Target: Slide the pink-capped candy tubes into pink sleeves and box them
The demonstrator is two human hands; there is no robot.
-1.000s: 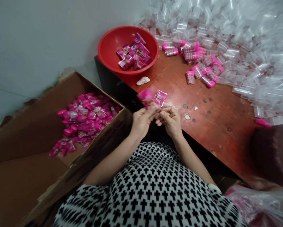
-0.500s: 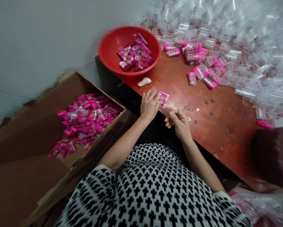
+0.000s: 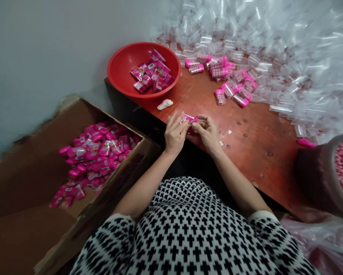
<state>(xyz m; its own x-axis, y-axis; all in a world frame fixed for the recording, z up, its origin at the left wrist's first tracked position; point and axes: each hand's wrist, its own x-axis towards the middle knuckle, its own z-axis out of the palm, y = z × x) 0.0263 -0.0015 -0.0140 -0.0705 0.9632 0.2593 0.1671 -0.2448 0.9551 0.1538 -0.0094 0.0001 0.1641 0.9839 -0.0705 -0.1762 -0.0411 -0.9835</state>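
Just above the table's near edge, a small pink printed packet (image 3: pixel 187 118) is between my two hands. My left hand (image 3: pixel 174 133) grips its left side, thumb and fingers closed on the film. At the other end, my right hand (image 3: pixel 208 133) pinches the packet, whose right part looks bunched up. Fingers hide much of it. A white crumpled lump (image 3: pixel 164 104) lies on the table behind my left hand. Farther back stands a red bowl (image 3: pixel 114 72) with several pink packets (image 3: pixel 152 72) in it.
Pink-capped tubes of small balls (image 3: pixel 228 86) lie before a large heap of clear empty tubes (image 3: pixel 274 49) on the brown table (image 3: pixel 263 141). A bucket of pink balls (image 3: pixel 311 172) stands at right. On the left, a cardboard box (image 3: pixel 25 168) holds filled pink packages (image 3: pixel 99 152).
My right hand has come up to the packet and taken hold of its right end. The packet, flat under my left fingers before, is now held by both hands. The view has shifted slightly right.
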